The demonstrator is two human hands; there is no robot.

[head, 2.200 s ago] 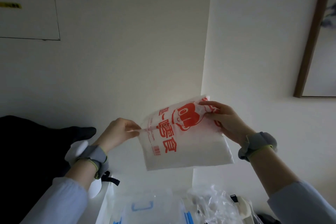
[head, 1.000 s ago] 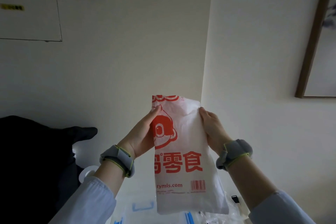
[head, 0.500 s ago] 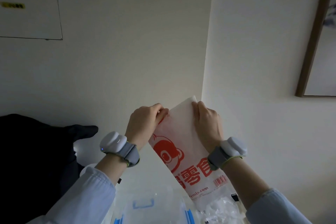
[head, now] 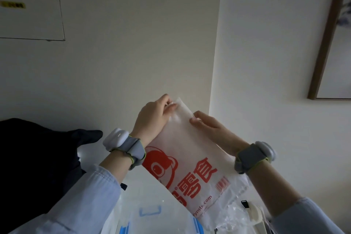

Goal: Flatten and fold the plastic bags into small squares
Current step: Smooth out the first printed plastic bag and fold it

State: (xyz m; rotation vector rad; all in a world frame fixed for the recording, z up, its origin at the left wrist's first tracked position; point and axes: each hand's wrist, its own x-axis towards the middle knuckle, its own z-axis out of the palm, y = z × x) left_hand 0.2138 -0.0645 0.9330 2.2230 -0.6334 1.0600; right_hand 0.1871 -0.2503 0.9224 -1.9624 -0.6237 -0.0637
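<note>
A white plastic bag [head: 190, 157] with red printing hangs tilted in the air in front of a pale wall corner [head: 214, 53]. The left hand [head: 153, 118] pinches the bag's upper left corner with curled fingers [head: 171, 107], while the right hand [head: 209, 125] holds the upper right edge, fingers laid along it. Each wrist wears a grey band with a white device. Below the bag lie a clear box with blue clasps [head: 152, 214] and crumpled clear plastic bags [head: 233, 214]. A dark garment [head: 34, 157] lies at the left. A wood-framed picture [head: 332, 43] hangs at the right, and a wall panel [head: 30, 9] sits at the upper left.
</note>
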